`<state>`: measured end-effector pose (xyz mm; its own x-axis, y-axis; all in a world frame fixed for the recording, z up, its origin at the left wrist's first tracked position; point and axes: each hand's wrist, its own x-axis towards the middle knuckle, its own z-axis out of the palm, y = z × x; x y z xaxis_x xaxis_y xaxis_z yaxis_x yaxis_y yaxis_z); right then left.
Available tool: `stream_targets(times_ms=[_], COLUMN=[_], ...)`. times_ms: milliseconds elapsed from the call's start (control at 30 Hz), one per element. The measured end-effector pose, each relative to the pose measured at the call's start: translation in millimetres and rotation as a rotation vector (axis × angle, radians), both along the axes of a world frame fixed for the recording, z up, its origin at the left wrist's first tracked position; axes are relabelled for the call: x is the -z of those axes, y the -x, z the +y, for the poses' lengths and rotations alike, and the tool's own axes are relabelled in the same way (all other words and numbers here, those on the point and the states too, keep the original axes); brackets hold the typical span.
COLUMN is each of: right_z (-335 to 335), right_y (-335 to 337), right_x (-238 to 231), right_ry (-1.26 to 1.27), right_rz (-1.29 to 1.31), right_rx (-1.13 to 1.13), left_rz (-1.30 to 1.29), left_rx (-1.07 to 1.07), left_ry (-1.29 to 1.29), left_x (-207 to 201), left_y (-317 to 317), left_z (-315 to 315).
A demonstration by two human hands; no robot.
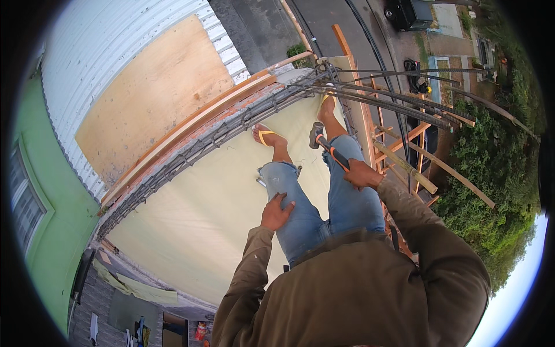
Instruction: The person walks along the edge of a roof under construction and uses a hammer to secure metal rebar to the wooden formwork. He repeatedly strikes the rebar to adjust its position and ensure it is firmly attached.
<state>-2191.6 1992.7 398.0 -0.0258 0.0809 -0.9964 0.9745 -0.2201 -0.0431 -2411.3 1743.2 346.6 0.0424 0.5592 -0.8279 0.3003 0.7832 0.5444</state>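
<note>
In my right hand (362, 175) is a hammer (335, 155) with a black and orange handle, gripped near its lower end. The blocky dark head sits at the handle's far end, above the pale sheet (191, 220) and beside my right shin. Resting on my left thigh (289, 199), my left hand (278, 213) has its fingers stretched out and holds nothing. A small metal thing (261, 181), partly hidden by my left leg, lies on the sheet; I cannot make out its kind. Yellow-strapped sandals (266, 136) are on my feet.
A tied rebar cage (202, 141) runs along the sheet's far edge, with wooden boards (191, 127) beyond it. Long rebar ends (399, 104) jut out to the right. Wooden scaffolding (404, 144) stands at the right edge, above a street (341, 34). A plywood panel (153, 98) lies on corrugated roofing.
</note>
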Motion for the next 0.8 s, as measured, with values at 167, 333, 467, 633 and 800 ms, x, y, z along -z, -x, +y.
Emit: stream_targets(times_ms=[167, 333, 467, 633, 800], right_z=[3.5, -28.2, -63.3, -130.5, -203.2], right_y=[-80.3, -168.4, -244.2, -302.9, -343.7], right_x=[-31.6, -20.9, -16.7, -48.5, -41.5], right_ry=[-0.286, -0.279, -0.153, -0.006, 0.044], right_rz=[-0.1, -0.07, -0.153, -0.192, -0.264], right_rx=[0.235, 0.739, 0.79, 0.545, 0.507], left_rz=[0.053, 0.01, 0.058, 0.081, -0.016], left_rx=[-0.061, -0.006, 0.166, 0.238, 0.136], left_ry=[-0.208, -0.545, -0.766, -0.919, -0.566], left_x=[-33.2, -102.0, -143.3, -151.9, -152.8], left_y=[22.8, 4.3, -44.0, -118.8, -164.7], left_z=[67.3, 196.0, 299.3, 354.4, 354.5])
